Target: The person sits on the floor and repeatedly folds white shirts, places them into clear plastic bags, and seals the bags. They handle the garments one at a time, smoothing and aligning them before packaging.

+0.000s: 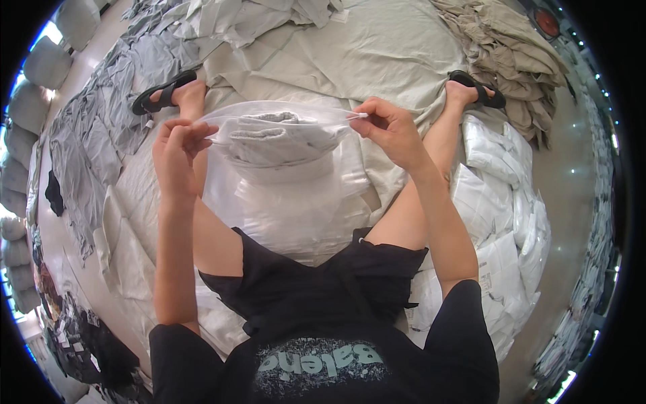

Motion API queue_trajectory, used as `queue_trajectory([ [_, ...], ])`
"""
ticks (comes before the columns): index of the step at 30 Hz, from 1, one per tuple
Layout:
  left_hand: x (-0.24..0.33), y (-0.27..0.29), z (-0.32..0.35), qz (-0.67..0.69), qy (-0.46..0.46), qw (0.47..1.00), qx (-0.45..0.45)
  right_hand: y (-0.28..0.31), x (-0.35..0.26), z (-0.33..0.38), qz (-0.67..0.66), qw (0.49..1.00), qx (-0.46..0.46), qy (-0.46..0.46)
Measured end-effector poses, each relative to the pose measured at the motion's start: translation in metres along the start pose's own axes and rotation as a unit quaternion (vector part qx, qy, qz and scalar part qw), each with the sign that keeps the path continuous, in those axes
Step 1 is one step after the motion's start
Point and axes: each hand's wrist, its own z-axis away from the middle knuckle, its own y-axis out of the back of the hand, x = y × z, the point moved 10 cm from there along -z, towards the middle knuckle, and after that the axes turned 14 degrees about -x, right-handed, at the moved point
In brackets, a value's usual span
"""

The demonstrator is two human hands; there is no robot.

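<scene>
Between my spread legs stands a clear zip bag (282,176), its mouth facing up. A folded light grey garment (264,143) sits inside it. My left hand (180,145) pinches the left end of the bag's top edge. At the other end my right hand (389,132) grips the edge close to a small white zip slider (361,115). The mouth is stretched wide between both hands, and the folded cloth shows through the gap. Beneath the bag lies a stack of flat clear bags (296,225).
A pale cloth (323,60) covers the floor under me. Loose grey garments (145,74) are heaped at the far left, brown ones (515,57) at the far right. Packed white bags (491,202) pile up beside my right leg. Dark clothes (87,337) lie at the lower left.
</scene>
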Motion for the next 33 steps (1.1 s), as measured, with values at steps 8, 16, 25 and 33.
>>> queue_trajectory([
  [8, 0.025, -0.255, 0.031, -0.599, -0.364, 0.680, -0.214, 0.010, 0.006, 0.012, -0.025, 0.998, 0.049, -0.012],
  [16, -0.014, -0.295, 0.019, -0.662, -0.392, 0.556, -0.315, 0.002, 0.012, 0.030, -0.066, 0.993, 0.101, 0.012],
  [25, -0.006, -0.226, 0.003, -0.709, -0.362, 0.514, -0.318, 0.010, 0.025, 0.031, -0.087, 0.988, 0.131, -0.001],
  [33, 0.036, -0.114, -0.044, -0.705, -0.341, 0.562, -0.267, 0.035, 0.028, -0.002, -0.098, 0.984, 0.151, 0.003],
])
